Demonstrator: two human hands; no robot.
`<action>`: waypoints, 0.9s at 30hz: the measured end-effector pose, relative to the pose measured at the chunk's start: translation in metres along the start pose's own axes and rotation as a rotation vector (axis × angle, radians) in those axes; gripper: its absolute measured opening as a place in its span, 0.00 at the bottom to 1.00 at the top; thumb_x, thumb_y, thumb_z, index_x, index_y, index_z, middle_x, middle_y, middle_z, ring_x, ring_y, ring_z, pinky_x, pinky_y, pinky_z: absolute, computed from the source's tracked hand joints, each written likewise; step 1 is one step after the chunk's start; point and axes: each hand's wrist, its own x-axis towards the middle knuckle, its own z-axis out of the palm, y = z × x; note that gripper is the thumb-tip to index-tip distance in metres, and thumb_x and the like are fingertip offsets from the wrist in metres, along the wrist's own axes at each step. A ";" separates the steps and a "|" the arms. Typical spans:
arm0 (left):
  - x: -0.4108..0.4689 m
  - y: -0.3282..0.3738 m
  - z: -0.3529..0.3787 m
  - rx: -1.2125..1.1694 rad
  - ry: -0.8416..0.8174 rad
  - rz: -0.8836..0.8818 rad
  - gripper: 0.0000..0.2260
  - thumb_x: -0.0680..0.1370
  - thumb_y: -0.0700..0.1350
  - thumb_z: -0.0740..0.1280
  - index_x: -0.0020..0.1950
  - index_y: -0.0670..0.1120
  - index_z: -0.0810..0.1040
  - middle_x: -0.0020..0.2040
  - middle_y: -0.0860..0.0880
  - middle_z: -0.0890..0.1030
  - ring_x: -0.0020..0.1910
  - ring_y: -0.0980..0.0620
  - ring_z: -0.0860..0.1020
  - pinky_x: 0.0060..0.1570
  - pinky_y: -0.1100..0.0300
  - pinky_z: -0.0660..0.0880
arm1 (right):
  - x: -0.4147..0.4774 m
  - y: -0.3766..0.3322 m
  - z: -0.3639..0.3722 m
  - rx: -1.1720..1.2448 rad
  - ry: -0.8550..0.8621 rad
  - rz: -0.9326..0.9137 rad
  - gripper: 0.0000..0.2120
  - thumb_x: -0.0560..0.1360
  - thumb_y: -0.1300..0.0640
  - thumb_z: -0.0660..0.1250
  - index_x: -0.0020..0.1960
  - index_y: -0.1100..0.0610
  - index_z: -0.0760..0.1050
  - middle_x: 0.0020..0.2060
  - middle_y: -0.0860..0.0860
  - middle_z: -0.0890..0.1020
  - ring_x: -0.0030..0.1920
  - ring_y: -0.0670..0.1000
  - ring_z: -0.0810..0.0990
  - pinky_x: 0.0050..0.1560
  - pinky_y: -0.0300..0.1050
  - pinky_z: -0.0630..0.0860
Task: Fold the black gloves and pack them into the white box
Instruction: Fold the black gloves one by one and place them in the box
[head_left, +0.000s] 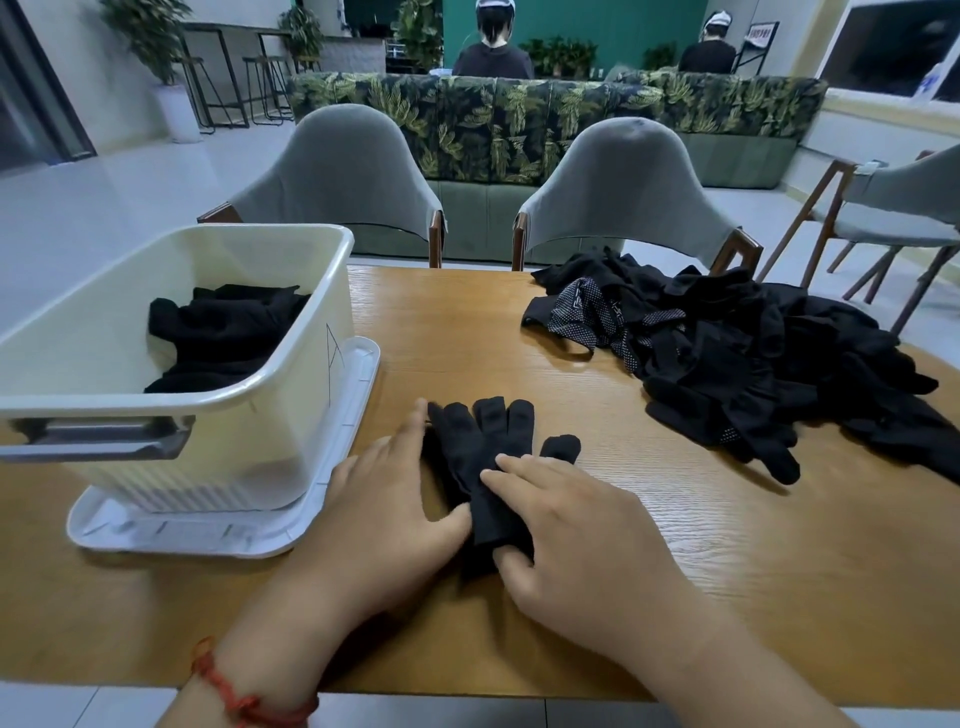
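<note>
A black glove (488, 452) lies flat on the wooden table (649, 545), fingers pointing away from me. My left hand (384, 514) rests flat along its left side, fingers straight, thumb touching the cuff. My right hand (582, 540) lies over the cuff end, with its fingers on top and its thumb tucked under the cuff edge, pinching it. The white box (311, 332) stands at the left on its lid (322, 509) and holds several folded black gloves (223, 332). A pile of loose black gloves (737, 358) lies at the right.
Two grey chairs (343, 171) stand at the table's far edge, and a third is at the right. A leaf-patterned sofa is behind them, and two people sit beyond it with their backs turned. Bare table lies between the box and the pile.
</note>
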 end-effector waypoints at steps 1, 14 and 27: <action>0.001 -0.001 -0.002 -0.039 -0.004 -0.026 0.42 0.78 0.61 0.66 0.85 0.64 0.43 0.77 0.63 0.65 0.79 0.56 0.60 0.80 0.52 0.55 | -0.001 0.000 -0.003 0.012 -0.031 -0.002 0.30 0.73 0.39 0.61 0.72 0.45 0.79 0.71 0.41 0.80 0.72 0.45 0.78 0.63 0.43 0.79; 0.019 0.012 0.024 0.190 0.185 0.200 0.24 0.83 0.50 0.60 0.80 0.58 0.65 0.85 0.57 0.58 0.85 0.55 0.50 0.82 0.45 0.54 | 0.014 0.018 0.006 0.169 0.070 -0.004 0.13 0.84 0.48 0.61 0.61 0.46 0.82 0.55 0.39 0.82 0.55 0.46 0.77 0.56 0.42 0.77; 0.038 0.021 0.022 0.155 -0.161 0.137 0.25 0.88 0.53 0.45 0.86 0.62 0.52 0.86 0.60 0.46 0.83 0.62 0.38 0.83 0.46 0.38 | 0.011 0.021 0.013 0.242 0.084 -0.052 0.15 0.84 0.52 0.61 0.65 0.52 0.82 0.60 0.44 0.83 0.60 0.45 0.75 0.64 0.32 0.65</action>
